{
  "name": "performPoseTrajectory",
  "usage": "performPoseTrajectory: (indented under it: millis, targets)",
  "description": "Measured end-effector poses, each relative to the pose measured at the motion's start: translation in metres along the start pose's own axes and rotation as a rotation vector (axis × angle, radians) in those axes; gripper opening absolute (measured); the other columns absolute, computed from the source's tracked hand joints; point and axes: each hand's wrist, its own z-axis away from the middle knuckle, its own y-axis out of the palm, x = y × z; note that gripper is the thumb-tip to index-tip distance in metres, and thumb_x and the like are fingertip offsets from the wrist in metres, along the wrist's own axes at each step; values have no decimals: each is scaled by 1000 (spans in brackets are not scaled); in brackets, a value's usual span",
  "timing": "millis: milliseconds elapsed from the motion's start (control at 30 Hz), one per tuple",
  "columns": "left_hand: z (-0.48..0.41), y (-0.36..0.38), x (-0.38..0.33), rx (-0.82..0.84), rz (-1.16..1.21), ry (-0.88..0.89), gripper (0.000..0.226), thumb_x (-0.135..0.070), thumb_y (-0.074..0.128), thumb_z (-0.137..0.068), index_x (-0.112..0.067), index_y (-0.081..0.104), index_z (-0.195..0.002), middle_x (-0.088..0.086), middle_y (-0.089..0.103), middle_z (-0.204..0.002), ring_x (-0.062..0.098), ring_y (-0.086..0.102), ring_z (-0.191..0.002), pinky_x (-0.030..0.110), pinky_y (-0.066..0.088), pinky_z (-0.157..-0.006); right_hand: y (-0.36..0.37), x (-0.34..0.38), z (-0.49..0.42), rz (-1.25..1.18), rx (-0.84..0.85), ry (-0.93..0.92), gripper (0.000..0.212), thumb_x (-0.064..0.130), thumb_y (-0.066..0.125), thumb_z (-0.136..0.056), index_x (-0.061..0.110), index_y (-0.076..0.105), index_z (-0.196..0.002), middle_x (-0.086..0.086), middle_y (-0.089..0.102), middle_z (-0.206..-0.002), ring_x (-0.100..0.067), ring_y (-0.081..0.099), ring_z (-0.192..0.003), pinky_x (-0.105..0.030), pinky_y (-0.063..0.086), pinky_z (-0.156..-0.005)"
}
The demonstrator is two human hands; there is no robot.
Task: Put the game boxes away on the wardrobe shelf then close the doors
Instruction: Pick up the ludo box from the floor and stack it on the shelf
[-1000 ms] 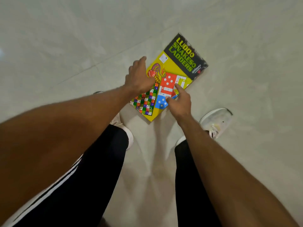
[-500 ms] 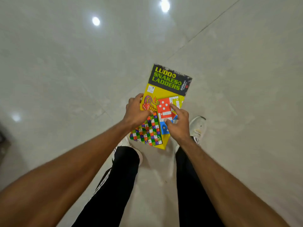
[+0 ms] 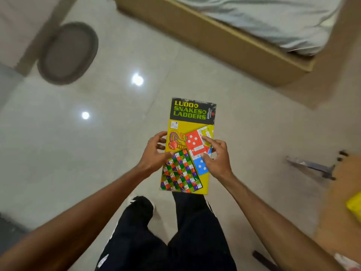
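Observation:
A flat yellow Ludo and Snakes & Ladders game box [image 3: 190, 124] is held up in front of me, above the pale floor, its black title band pointing away. My left hand [image 3: 155, 154] grips its left edge, thumb on the printed face. My right hand [image 3: 216, 156] grips its right edge, forefinger stretched across the red dice picture. The wardrobe and its shelf are out of view.
A bed with a wooden frame [image 3: 224, 42] and grey bedding fills the upper right. An oval grey mat [image 3: 67, 52] lies at the upper left. A wooden surface [image 3: 343, 202] with a yellow item [image 3: 355, 205] and a metal piece [image 3: 310, 166] sits at the right. My legs stand below.
The box has been lifted off the floor with both hands and now sits higher and straighter. My view has swung up, bringing the bed, mat and wooden surface into sight.

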Motion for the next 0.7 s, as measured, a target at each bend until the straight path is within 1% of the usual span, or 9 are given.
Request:
performPoseTrajectory:
  millis: [100,167,233,333,433,567,700]
  targets:
    - [7,46,-80,94,-53,95,66,-25,79,-77,-33,45,-132,0,48,-129,19,57,-111,21,54,-65,-83,14,20,-37,-131,-11,54,1,66,-86,31,55,-129,-3,39,-115,-1,54,-100,-3,49,-70]
    - [6,65,-109,139,-58,125,63,-22,79,-78,-29,45,-131,-3,54,-122,16,60,-106,19,53,-62,-111,15,25,-27,-186,-20,55,2,67,-86,33,55,-129,-3,39,-115,-1,54,-98,-2,49,-71]
    - [1,95,-149,194,-97,179,61,-23,79,-78,-27,46,-130,-6,57,-115,14,62,-101,18,54,-62,-151,16,30,-70,-267,-18,54,2,66,-86,32,55,-130,-3,39,-114,-1,54,-97,-2,48,-71]
    - [-17,139,-202,263,-143,239,61,-23,80,-76,-25,48,-128,-6,58,-111,13,63,-97,21,54,-62,-203,12,26,-121,-382,-13,55,1,66,-86,31,55,-130,-4,40,-114,-1,53,-96,-1,47,-71]
    - [-46,179,-244,315,-168,279,61,-22,80,-76,-24,49,-128,-4,59,-110,12,63,-96,23,54,-62,-249,6,8,-151,-467,-14,53,-1,65,-85,28,57,-129,-5,42,-114,0,53,-94,2,44,-70]
    - [-99,248,-307,381,-197,324,60,-19,80,-76,-24,50,-128,-1,61,-112,13,64,-95,21,54,-58,-326,-6,-32,-183,-566,-11,51,-1,64,-86,23,57,-130,-6,42,-115,-2,54,-96,2,43,-69]
    - [-168,325,-376,442,-214,369,71,-20,85,-70,-31,49,-130,1,62,-110,17,65,-96,28,57,-60,-417,-19,-92,-176,-646,2,53,-1,63,-86,24,56,-132,-5,43,-116,-9,54,-103,2,42,-75]
